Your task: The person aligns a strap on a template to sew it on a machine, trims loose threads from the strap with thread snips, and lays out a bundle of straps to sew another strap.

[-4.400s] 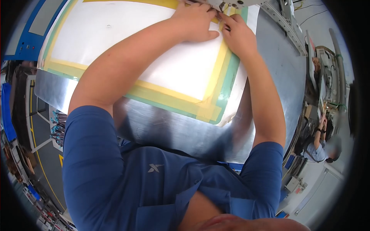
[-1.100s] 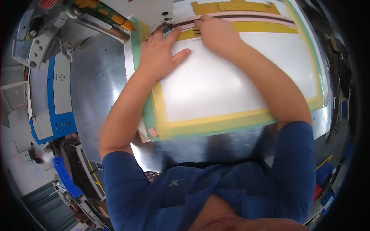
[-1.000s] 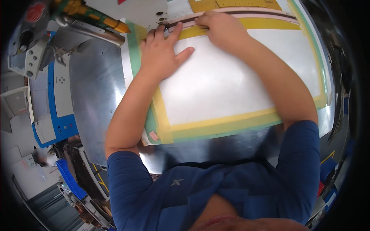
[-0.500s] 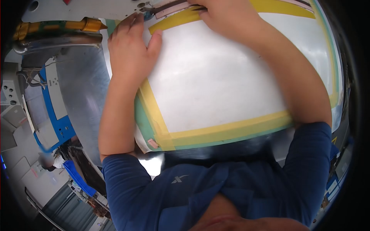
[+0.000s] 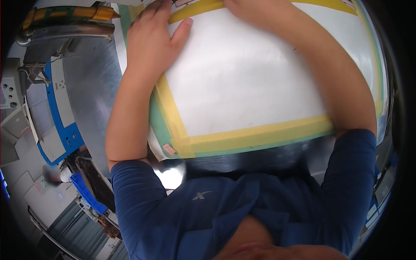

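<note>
My left hand (image 5: 154, 37) lies palm down near the upper left corner of a white sheet (image 5: 242, 73), its thumb spread away from the fingers. Its fingertips meet the top edge of the view beside a mustard-yellow strip (image 5: 197, 9) and a bit of pink strip (image 5: 184, 2). My right hand (image 5: 255, 12) rests on the upper part of the sheet by the same yellow strip. Most of its fingers are cut off by the top edge, so what they hold is hidden. Yellow tape (image 5: 260, 134) and green tape (image 5: 161, 123) border the sheet.
A pointed golden machine part (image 5: 102, 13) and a metal tube (image 5: 86, 31) stand at upper left above the metal table (image 5: 93, 82). Further left is a blue-edged panel (image 5: 65, 125). A small pink piece (image 5: 169, 149) sits on the lower left tape corner. Another person (image 5: 54, 174) is far left.
The view has shifted, so the hands and strips now sit higher in it. The dark pointed tool seen at my right hand earlier is out of sight. My left hand stays spread.
</note>
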